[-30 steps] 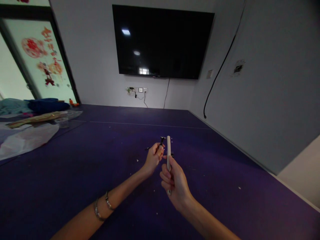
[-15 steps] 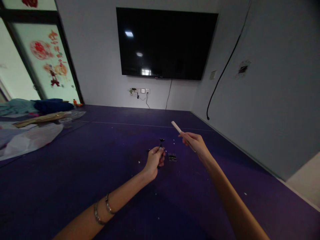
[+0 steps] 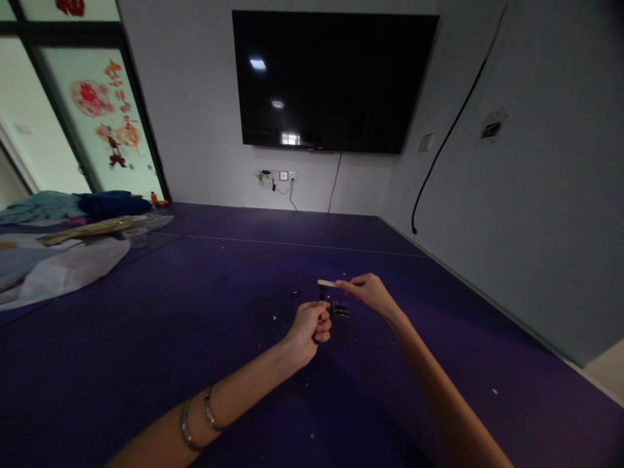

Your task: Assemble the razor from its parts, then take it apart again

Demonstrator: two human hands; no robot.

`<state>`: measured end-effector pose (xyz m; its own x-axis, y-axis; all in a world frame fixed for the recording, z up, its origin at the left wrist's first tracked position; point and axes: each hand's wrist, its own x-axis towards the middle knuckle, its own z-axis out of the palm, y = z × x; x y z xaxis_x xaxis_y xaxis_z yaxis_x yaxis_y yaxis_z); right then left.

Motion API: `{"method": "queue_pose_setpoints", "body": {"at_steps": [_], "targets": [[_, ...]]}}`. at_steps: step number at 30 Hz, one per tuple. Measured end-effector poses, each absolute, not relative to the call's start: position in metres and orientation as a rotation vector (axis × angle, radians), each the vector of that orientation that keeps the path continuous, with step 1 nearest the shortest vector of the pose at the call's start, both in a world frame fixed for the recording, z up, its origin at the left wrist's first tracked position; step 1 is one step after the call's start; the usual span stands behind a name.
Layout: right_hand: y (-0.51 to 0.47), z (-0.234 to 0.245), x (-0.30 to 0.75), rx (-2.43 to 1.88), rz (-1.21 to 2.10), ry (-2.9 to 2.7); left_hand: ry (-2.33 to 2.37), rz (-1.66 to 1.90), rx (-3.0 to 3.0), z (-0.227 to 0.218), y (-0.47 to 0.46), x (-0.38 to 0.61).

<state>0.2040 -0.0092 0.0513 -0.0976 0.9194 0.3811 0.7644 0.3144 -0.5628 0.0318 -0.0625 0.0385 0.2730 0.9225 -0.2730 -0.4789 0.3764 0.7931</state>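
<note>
My left hand (image 3: 311,328) is wrapped round the dark handle of a razor (image 3: 322,295), which stands upright with its head above my fist. My right hand (image 3: 368,291) pinches a slim whitish stick (image 3: 326,283) by one end. The stick lies about level, its far end at the razor's head; whether they touch I cannot tell. Just beyond my left fist, a small clear case with black parts (image 3: 341,310) rests on the purple surface (image 3: 219,364). A small black piece (image 3: 295,294) lies left of the razor.
White scraps dot the surface. At far left are plastic sheeting (image 3: 73,270), a tan flat piece (image 3: 92,230) and dark blue cloth (image 3: 114,206). A black cable (image 3: 446,133) hangs down the right wall. A television (image 3: 331,81) is on the wall ahead.
My right hand has come down and left, turning the stick from slanted to nearly level and bringing its end to the razor's head. My left hand keeps its grip, slightly lower in view.
</note>
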Motion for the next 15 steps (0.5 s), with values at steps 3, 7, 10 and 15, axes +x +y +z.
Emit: {"method": "queue_pose_setpoints", "body": {"at_steps": [3,7,10,15], "targets": [[-0.0070,0.0487,0.2077,-1.537,0.222,-1.860,0.856,1.039,0.668,0.0348,-0.0624,0.0332],[-0.0080,0.0474,0.2085,-1.431,0.447,-1.902,0.861,1.037,0.680,0.0323,-0.0624,0.0336],[-0.0062,0.0440,0.2106,-1.434,0.459,-1.901,0.857,1.049,0.687,0.0321,-0.0623,0.0331],[-0.0043,0.0413,0.2125,-1.457,0.462,-1.824,0.829,1.061,0.696,0.0333,-0.0629,0.0327]]}}
